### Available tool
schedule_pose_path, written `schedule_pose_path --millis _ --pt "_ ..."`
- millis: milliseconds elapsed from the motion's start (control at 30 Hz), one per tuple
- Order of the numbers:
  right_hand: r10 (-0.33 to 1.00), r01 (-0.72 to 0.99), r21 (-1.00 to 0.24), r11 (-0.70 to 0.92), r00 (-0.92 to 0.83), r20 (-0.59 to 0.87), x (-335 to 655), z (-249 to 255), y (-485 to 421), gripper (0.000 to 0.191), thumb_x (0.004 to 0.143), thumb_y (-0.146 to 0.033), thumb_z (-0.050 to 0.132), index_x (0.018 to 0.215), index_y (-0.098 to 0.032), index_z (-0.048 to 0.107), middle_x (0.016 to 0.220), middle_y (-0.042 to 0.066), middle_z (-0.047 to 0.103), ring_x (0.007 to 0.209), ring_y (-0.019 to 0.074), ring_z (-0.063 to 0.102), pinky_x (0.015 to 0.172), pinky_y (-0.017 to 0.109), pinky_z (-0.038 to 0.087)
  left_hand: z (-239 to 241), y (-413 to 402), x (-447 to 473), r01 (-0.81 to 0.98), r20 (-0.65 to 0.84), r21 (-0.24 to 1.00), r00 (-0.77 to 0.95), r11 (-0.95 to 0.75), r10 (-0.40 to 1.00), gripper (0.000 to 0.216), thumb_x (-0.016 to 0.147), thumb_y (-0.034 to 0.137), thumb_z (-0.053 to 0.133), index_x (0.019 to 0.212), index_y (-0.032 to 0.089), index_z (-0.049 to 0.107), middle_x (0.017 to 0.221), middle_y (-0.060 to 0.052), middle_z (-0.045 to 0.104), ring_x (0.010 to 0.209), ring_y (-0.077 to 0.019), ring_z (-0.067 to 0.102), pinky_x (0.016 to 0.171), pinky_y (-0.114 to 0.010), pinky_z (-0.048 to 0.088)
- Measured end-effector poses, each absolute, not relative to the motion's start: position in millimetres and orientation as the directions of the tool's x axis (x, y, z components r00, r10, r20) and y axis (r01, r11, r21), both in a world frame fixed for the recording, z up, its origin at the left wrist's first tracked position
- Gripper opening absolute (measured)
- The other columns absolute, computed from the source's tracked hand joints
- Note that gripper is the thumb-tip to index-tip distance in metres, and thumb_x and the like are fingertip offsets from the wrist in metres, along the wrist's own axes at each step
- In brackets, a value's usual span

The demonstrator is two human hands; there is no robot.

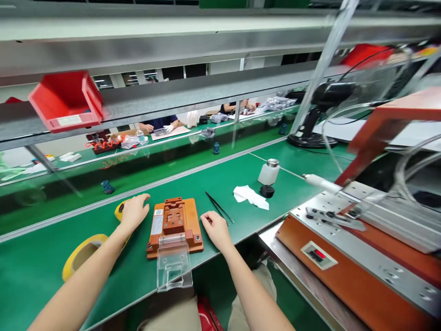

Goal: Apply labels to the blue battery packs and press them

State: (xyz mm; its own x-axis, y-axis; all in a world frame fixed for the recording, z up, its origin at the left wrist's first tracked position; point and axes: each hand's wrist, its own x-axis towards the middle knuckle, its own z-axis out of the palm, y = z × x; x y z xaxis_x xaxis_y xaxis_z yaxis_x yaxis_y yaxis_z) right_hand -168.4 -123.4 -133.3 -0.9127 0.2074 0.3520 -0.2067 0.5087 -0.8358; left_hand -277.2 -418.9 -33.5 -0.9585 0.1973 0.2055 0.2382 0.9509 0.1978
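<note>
My left hand (pixel 135 212) is at the left of an orange fixture (pixel 193 216), over a yellow tool (pixel 119 210) that it partly covers. Its fingers stretch forward and to the right, with nothing seen in them. Close to the fixture's right side rests my right hand (pixel 215 226), fingers curled in and no object visible in them. Black tweezers (pixel 217 205) lie just beyond that hand. The fixture has a raised nest block (pixel 173 217) in its middle, and its clear hinged cover (pixel 174 265) is swung down toward me, past the bench edge.
A yellow tape roll (pixel 77 253) lies by my left forearm. Right of the tweezers are a white wipe (pixel 251 196), a black cap (pixel 267 191) and a pump bottle (pixel 269 172). An orange machine (pixel 330 271) stands at right. A red bin (pixel 69 101) sits on the shelf; co-workers are behind.
</note>
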Motion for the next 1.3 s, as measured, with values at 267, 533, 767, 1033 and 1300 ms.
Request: schedule_pose_path --millis 267,533,767,1033,1300 --pt "0.256 -0.158 -0.824 0.544 -0.904 0.343 -169 -131 -125 0.022 0.09 -0.024 0.052 0.073 -0.022 0.063 0.075 0.002 0.062 0.072 0.0183 0.061 0.069 0.029 0.044 -78 -342 -340 0.115 0.074 0.595 -0.993 0.796 0.088 0.022 0.094 0.027 0.055 0.105 0.015 0.069 0.095 -0.007 0.077 0.088 -0.0178 0.073 0.078 -0.027 0.054" --pt "0.327 -0.08 -0.867 0.492 -0.906 0.269 -191 -126 -128 0.017 0.083 -0.022 0.055 0.069 -0.021 0.065 0.068 0.001 0.065 0.066 0.0182 0.061 0.064 0.028 0.044 -94 -343 -367 0.014 -0.014 0.707 -0.999 0.707 0.034 0.022 0.094 0.035 0.054 0.092 0.017 0.068 0.088 -0.006 0.077 0.069 -0.0175 0.07 0.06 -0.027 0.052" --pt "0.332 -0.095 -0.927 0.364 -0.917 0.224 -280 -103 -152 0.019 0.083 -0.032 0.054 0.08 -0.02 0.068 0.081 0.003 0.073 0.078 0.0196 0.067 0.07 0.028 0.05 -104 -344 -377 0.003 -0.03 0.679 -0.999 0.734 0.032 0.014 0.088 0.03 0.059 0.086 0.024 0.071 0.09 -0.004 0.078 0.086 -0.0218 0.072 0.064 -0.027 0.048" --pt "0.283 -0.112 -0.923 0.368 -0.932 0.226 -299 -125 -150 0.02 0.081 -0.034 0.053 0.076 -0.021 0.066 0.083 0.005 0.074 0.08 0.023 0.068 0.077 0.033 0.05 -110 -343 -381 0.007 -0.016 0.623 -1.0 0.782 0.022 0.015 0.088 0.03 0.061 0.097 0.025 0.073 0.096 -0.004 0.076 0.093 -0.0216 0.07 0.068 -0.027 0.046" --pt "0.241 -0.121 -0.885 0.45 -0.937 0.251 -288 -125 -143 0.019 0.084 -0.034 0.052 0.077 -0.022 0.066 0.086 0.005 0.072 0.08 0.023 0.067 0.076 0.034 0.05 -103 -343 -373 0.002 -0.047 0.612 -0.998 0.791 0.039 0.023 0.092 0.035 0.063 0.106 0.019 0.07 0.101 -0.007 0.073 0.092 -0.0205 0.067 0.078 -0.033 0.051"
